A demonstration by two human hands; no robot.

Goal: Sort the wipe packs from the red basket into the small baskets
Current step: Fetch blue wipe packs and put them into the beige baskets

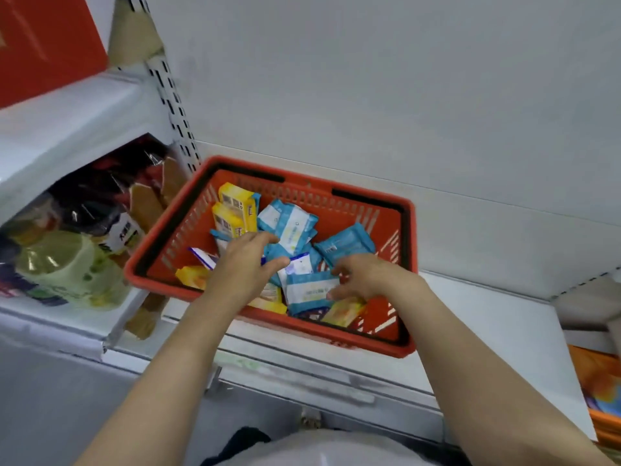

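My basket (408,227) is red with black grips on its rim. Inside it lie blue-and-white packs (289,222) and yellow packs (233,205). Left of the basket stands a pale green bottle (67,264); behind it, a white wall (403,79).

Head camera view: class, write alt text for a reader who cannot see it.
Two bare hands reach into a red basket of blue and yellow wipe packs on a white shelf. The left hand hovers open; the right hand touches a blue wipe pack.
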